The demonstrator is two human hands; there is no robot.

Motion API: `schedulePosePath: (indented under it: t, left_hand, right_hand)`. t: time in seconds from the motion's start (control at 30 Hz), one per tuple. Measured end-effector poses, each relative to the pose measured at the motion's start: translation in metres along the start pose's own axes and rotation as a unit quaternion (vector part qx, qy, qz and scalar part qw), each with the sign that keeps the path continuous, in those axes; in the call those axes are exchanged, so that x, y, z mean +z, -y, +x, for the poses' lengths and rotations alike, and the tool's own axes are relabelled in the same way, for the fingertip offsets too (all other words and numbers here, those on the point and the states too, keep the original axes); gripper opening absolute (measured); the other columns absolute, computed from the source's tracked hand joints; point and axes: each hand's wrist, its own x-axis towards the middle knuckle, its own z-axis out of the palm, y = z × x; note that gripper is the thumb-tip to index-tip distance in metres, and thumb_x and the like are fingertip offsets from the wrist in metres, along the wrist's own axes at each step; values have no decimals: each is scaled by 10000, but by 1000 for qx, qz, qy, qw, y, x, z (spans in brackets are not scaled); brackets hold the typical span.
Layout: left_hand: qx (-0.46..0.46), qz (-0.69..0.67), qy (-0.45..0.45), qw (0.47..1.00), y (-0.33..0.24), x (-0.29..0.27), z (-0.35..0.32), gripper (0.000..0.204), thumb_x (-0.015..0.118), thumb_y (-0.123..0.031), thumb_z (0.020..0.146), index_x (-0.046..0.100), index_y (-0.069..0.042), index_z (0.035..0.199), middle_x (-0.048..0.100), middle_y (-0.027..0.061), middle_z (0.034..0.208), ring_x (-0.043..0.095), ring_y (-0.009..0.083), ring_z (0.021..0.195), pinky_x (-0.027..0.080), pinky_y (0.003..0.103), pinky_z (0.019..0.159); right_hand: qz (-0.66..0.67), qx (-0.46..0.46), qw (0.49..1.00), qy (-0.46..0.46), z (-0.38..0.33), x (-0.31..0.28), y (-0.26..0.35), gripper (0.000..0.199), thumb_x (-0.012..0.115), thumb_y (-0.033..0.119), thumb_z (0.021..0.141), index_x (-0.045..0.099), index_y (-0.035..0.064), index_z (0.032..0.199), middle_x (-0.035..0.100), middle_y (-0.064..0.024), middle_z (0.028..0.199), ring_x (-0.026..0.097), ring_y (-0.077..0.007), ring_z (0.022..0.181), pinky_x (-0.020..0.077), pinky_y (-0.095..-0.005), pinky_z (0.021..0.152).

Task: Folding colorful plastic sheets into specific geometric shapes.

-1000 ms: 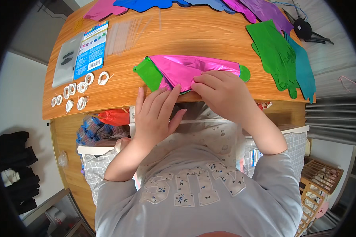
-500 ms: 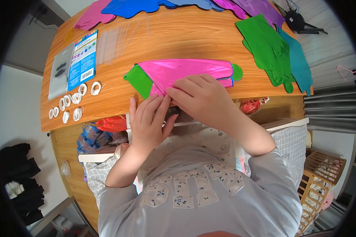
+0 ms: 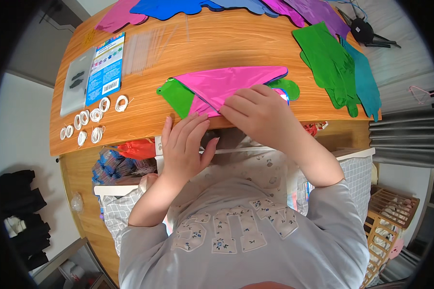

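Observation:
A shiny pink foil balloon [image 3: 231, 82], flat and folded over, lies near the front edge of the wooden table. Under it is a green foil balloon [image 3: 177, 98], whose ends stick out at the left and right. My left hand [image 3: 184, 147] rests its outstretched fingertips on the near edge of the foil, thumb apart. With bent fingers, my right hand [image 3: 255, 108] pinches the pink foil's near edge just to the right of them. My right palm and fingertips are partly hidden.
Coiled white ribbons [image 3: 96, 115], a blue printed card [image 3: 106, 70], a clear bag [image 3: 74, 89] and clear straws [image 3: 142, 50] lie on the left. Green [image 3: 328, 67] and teal [image 3: 364, 79] foil sit at right; blue foil [image 3: 169, 7] lines the far edge. A black tripod [image 3: 362, 31] stands beyond.
The pink foil's right part has shifted upward and folded, baring more of the green end and a blue-edged layer. Both hands stay at the near edge, slightly further right.

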Motion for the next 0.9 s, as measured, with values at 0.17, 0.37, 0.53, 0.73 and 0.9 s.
schedulePosePath:
  t: [0.17, 0.37, 0.53, 0.73, 0.9]
  left_hand:
    - [2, 25, -3, 1000, -2, -2, 4, 455, 765, -236, 865, 639, -113, 1284, 680, 34, 1270, 646, 237, 1195, 283, 499, 1200]
    - [-3, 42, 12, 999, -5, -5, 8, 439, 750, -242, 872, 680, -140, 1293, 671, 17, 1257, 644, 215, 1172, 290, 492, 1194]
    - [0, 53, 13, 999, -6, -5, 8, 446, 750, -262, 872, 696, -166, 1304, 663, 13, 1241, 639, 204, 1162, 292, 486, 1191]
    - [-4, 62, 17, 998, -8, -6, 9, 446, 751, -288, 874, 702, -195, 1308, 656, 7, 1224, 635, 199, 1153, 297, 487, 1187]
    - [-1, 69, 21, 997, -10, -6, 9, 473, 764, -299, 862, 705, -207, 1322, 650, 8, 1231, 621, 205, 1163, 307, 508, 1173]
  right_hand:
    - [35, -1, 999, -10, -4, -2, -6, 277, 675, 158, 782, 702, 86, 1048, 676, -22, 1012, 673, -209, 981, 534, -362, 829]
    - [58, 16, 998, -36, -12, 1, -7, 249, 691, 145, 776, 716, 93, 1018, 695, -28, 1033, 685, -223, 985, 541, -373, 815]
    - [101, 41, 991, -74, -12, 7, -5, 254, 723, 111, 765, 726, 95, 1018, 704, -35, 1037, 693, -242, 974, 550, -386, 792]
    - [107, 45, 990, -77, -10, 8, -5, 270, 746, 88, 748, 730, 99, 1017, 704, -37, 1024, 693, -254, 958, 553, -396, 781]
    - [103, 51, 991, -68, -11, 6, -6, 273, 759, 92, 745, 731, 114, 1015, 702, -28, 1018, 691, -253, 956, 544, -392, 783]
